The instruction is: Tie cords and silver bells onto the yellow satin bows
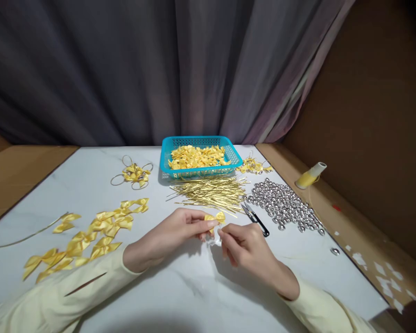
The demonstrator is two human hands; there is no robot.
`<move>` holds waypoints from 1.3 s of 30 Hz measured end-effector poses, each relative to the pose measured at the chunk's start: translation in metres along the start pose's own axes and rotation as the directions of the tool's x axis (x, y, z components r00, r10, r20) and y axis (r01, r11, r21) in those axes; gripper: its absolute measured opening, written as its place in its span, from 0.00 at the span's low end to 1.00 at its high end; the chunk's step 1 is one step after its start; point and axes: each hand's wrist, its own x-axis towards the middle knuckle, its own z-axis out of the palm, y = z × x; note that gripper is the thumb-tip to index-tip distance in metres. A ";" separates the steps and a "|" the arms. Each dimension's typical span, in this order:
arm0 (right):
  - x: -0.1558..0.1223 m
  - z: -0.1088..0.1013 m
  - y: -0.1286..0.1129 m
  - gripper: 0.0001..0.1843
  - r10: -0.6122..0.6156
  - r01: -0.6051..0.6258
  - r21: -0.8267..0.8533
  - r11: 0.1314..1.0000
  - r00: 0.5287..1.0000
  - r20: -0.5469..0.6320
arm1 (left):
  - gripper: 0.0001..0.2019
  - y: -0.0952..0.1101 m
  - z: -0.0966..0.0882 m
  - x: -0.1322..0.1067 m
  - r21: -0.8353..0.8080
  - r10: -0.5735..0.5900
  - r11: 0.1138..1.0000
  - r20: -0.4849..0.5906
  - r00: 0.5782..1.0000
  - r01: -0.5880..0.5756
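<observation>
Fingers of the left hand are closed on a yellow bow, held above the counter near the gold strips. It is apparently being worked by the right hand, whose fingers are bunched beside it; a steady hold seems called for. Whether anything is pinched there cannot be told; the bow is partly covered by the left hand, and both sleeves are cut off.

The left arm and right arm reach forward and converge. The left hand pinches, thumb stretched ahead; the right hand, just beside it, curls its fingers inward.
</observation>
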 end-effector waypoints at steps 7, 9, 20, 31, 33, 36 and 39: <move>0.000 0.000 0.003 0.19 -0.023 0.023 -0.006 1.000 1.000 0.000 | 0.13 -0.001 0.000 0.000 0.064 0.053 0.997 -0.033 0.998 -0.051; 0.000 -0.001 0.004 0.19 -0.035 0.035 -0.016 0.999 0.999 0.001 | 0.14 0.000 -0.001 0.000 0.128 0.066 0.990 -0.034 0.997 -0.061; -0.002 0.000 0.007 0.16 -0.131 0.130 -0.140 0.982 0.991 0.003 | 0.11 0.005 -0.005 -0.002 0.332 0.072 0.941 -0.016 0.997 -0.063; -0.001 0.001 0.007 0.16 -0.147 0.146 -0.138 0.980 0.989 0.001 | 0.14 0.006 -0.002 -0.003 0.366 0.143 0.923 -0.027 0.989 -0.123; -0.001 0.000 0.006 0.16 -0.146 0.145 -0.127 0.981 0.989 0.001 | 0.14 0.004 -0.001 -0.004 0.410 0.187 0.899 -0.036 0.982 -0.156; 0.000 0.000 0.006 0.16 -0.138 0.137 -0.114 0.984 0.990 -0.002 | 0.14 0.001 0.001 -0.006 0.464 0.248 0.862 -0.035 0.968 -0.204; -0.001 -0.001 0.004 0.16 -0.134 0.133 -0.104 0.986 0.991 -0.004 | 0.14 0.000 0.002 -0.008 0.514 0.298 0.823 -0.027 0.954 -0.242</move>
